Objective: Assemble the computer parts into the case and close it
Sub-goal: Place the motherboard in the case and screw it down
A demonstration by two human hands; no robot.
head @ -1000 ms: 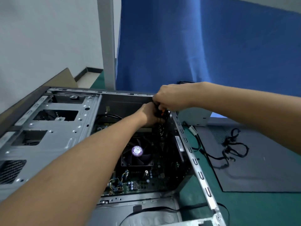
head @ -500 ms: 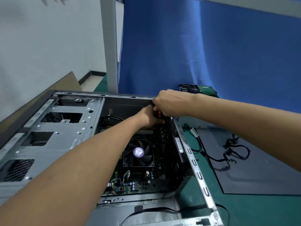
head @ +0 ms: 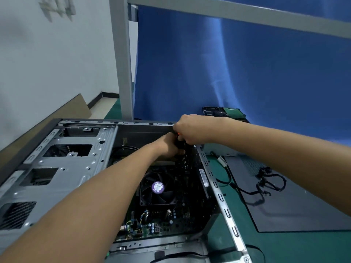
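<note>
The open grey computer case (head: 224, 205) lies on its side on the green table. Inside it sit the dark motherboard (head: 182, 215) and the black CPU fan (head: 157, 187) with a purple label. Both hands meet at the case's far right corner. My right hand (head: 191, 128) is curled over that corner and grips a tool with an orange and black handle (head: 178, 134), mostly hidden by its fingers. Just below it, my left hand (head: 171, 147) curls round a black part against the case's right wall; what that part is cannot be made out.
The metal drive cage (head: 76, 168) fills the case's left half. Right of the case lie a dark grey side panel (head: 303, 209) and loose black cables (head: 266, 183). A hard drive (head: 226, 112) rests at the back by the blue curtain. Cardboard (head: 76, 109) leans at the left.
The view has tilted up, showing more curtain and the hard drive. Both hands stay at the same corner of the case, with the same grips.
</note>
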